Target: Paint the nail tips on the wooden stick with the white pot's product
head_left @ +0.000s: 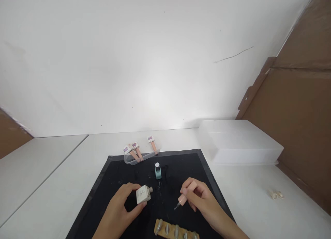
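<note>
I see the cream nail polish bottle point(143, 194) tipped on its side above the black mat point(103, 190), clasped in my left hand point(121, 208). Just to its right, apart from it, my right hand point(200, 197) pinches the pink brush cap point(183, 198), bristles pointing down toward the mat. Near my hands lies a tan nail-tip holder point(176, 230); farther off stands a teal bottle point(157, 171), then a clear tray point(139, 158) on the white tabletop point(245, 194).
</note>
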Tool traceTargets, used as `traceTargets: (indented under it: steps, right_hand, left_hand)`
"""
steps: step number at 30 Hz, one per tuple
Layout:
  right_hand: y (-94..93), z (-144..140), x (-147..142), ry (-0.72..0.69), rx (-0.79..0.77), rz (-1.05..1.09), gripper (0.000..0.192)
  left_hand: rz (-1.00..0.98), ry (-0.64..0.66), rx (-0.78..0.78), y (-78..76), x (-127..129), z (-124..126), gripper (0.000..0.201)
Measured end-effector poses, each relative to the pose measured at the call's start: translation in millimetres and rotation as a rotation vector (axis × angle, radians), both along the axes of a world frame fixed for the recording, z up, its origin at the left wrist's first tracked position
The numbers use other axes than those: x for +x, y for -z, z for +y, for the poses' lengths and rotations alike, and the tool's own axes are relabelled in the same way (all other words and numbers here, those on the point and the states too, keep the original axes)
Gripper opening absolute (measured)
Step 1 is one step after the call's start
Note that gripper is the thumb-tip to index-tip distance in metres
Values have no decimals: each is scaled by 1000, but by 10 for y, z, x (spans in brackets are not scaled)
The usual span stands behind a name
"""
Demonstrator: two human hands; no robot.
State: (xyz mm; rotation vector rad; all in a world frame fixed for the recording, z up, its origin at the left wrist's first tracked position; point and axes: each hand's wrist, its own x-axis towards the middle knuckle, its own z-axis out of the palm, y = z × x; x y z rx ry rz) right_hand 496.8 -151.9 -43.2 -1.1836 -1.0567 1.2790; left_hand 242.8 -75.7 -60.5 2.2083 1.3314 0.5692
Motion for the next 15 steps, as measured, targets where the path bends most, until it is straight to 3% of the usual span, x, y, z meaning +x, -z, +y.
traceTargets:
  steps: [4,9,15]
  right_hand:
    - [-9,-11,-4,-48,11,22,39]
    - [-29,-73,-35,-131,79,87,32]
    - [-23,-197,-62,-219,224,84,24]
  left_hand:
    - [-242,110,-127,-12,-14,-28,28]
    - [-554,233,-295,25,-13,-63,42]
    - [-755,329,-392,70,14,-85,41]
